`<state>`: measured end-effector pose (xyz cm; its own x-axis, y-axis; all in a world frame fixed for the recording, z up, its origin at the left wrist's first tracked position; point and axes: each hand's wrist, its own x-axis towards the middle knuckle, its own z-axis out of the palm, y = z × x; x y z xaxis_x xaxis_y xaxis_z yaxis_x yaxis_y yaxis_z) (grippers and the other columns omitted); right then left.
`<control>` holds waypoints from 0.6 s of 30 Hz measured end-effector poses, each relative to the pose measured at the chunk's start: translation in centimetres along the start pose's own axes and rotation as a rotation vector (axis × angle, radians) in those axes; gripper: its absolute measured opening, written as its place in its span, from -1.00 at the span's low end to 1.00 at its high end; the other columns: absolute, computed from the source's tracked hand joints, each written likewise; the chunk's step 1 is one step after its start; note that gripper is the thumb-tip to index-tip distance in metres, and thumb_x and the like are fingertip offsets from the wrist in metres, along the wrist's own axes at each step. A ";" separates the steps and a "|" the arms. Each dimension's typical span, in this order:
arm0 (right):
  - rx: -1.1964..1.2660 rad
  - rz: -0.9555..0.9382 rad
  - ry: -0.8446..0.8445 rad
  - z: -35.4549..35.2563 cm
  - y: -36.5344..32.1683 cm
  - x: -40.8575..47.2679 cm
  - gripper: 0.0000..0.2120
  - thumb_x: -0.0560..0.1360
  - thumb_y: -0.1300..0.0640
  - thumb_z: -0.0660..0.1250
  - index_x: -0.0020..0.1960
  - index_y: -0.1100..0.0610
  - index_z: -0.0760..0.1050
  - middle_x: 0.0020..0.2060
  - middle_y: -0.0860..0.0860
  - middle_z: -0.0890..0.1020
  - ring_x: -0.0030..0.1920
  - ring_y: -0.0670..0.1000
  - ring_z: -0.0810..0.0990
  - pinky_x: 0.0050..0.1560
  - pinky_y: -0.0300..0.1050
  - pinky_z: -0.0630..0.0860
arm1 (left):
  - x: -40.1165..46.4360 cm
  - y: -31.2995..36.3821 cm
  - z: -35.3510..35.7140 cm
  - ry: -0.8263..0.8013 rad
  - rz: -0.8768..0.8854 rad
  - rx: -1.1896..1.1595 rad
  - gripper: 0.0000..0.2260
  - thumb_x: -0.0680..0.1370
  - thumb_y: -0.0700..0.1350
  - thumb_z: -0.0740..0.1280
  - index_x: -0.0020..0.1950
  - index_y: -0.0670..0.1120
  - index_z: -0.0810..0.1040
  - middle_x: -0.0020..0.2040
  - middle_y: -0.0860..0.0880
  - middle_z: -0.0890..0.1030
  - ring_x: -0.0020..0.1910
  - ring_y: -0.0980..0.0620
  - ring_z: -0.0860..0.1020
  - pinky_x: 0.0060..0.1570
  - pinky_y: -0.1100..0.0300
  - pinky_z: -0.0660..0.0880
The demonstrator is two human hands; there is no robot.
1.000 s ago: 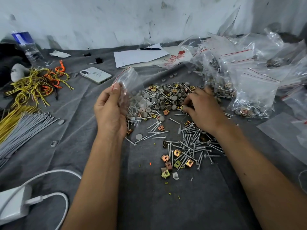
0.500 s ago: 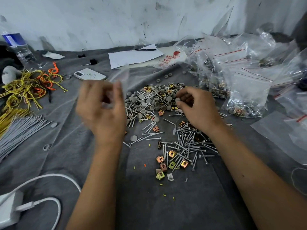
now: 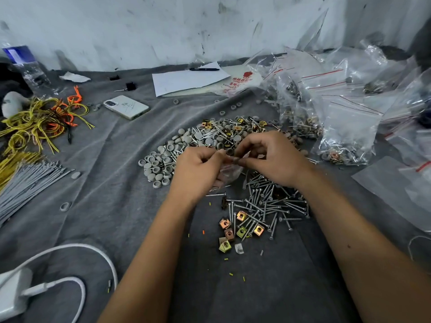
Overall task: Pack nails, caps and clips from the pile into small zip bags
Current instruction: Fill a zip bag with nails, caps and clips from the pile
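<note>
A pile of grey caps [image 3: 161,159], nails [image 3: 268,201] and brass clips [image 3: 241,216] lies on grey cloth. Over the middle of the pile, my left hand [image 3: 198,171] grips a small clear zip bag [image 3: 229,172] that hangs below my fingers. My right hand [image 3: 272,157] meets it at the bag's mouth and pinches a small dark part, likely a cap, there. The bag's contents are hard to make out behind my hands.
Filled zip bags [image 3: 345,136] heap at the right, empty ones [image 3: 396,183] near the right edge. A phone [image 3: 127,107], paper and pen [image 3: 189,80] lie behind. Yellow and orange wires [image 3: 39,122], grey rods [image 3: 25,185], a bottle [image 3: 25,66] and a charger [image 3: 14,292] fill the left.
My left hand brought the bag from the left to the middle of the pile. My right hand lifted off the pile and joined it at the bag's mouth.
</note>
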<state>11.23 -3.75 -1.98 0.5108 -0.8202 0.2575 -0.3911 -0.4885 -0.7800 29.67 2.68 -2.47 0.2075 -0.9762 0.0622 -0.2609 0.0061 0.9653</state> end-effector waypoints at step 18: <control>0.077 -0.030 -0.126 -0.4 -1.2 -0.4 -0.78 0.48 0.30 0.51 -0.11 0.00 0.59 -0.17 -0.08 0.66 -0.12 -0.03 0.68 -0.15 -0.15 0.63 | -0.3 0.4 -0.2 0.194 -0.028 0.065 -0.80 0.49 -0.14 0.56 -0.13 -0.16 0.57 -0.28 -0.17 0.68 -0.44 -0.01 0.62 -0.47 0.13 0.58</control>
<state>11.15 -2.93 -0.92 0.6154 -0.7592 0.2117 -0.3170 -0.4843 -0.8154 29.73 3.00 -2.00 0.3919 -0.9156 0.0898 -0.3117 -0.0403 0.9493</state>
